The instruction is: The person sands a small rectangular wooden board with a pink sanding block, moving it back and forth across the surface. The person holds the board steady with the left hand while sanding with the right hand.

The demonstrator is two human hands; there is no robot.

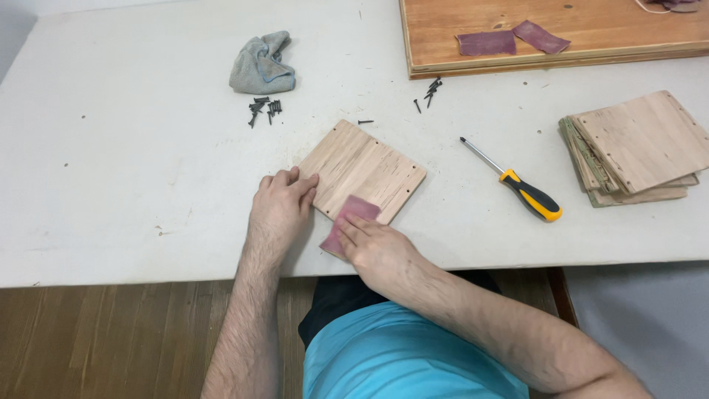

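Small square pale wooden panel [363, 168] lies flat near the white table's [111, 162] front edge. Left hand [281, 203], fingers flat and loosely spread, steadies its left corner. Right hand [377, 247] presses a reddish sandpaper sheet [353, 214] onto the near corner; the sheet is half hidden under its fingers.

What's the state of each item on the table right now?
Wood panel: flat on table, pinned at its left edge by left hand.
Sandpaper piece: pressed on the panel's near edge under right hand.
Screwdriver: lying loose, untouched.
Panel stack: piled, uneven.
Rag: crumpled.
Screws: scattered loose.
Spare sandpaper sheets: lying on the wooden board.
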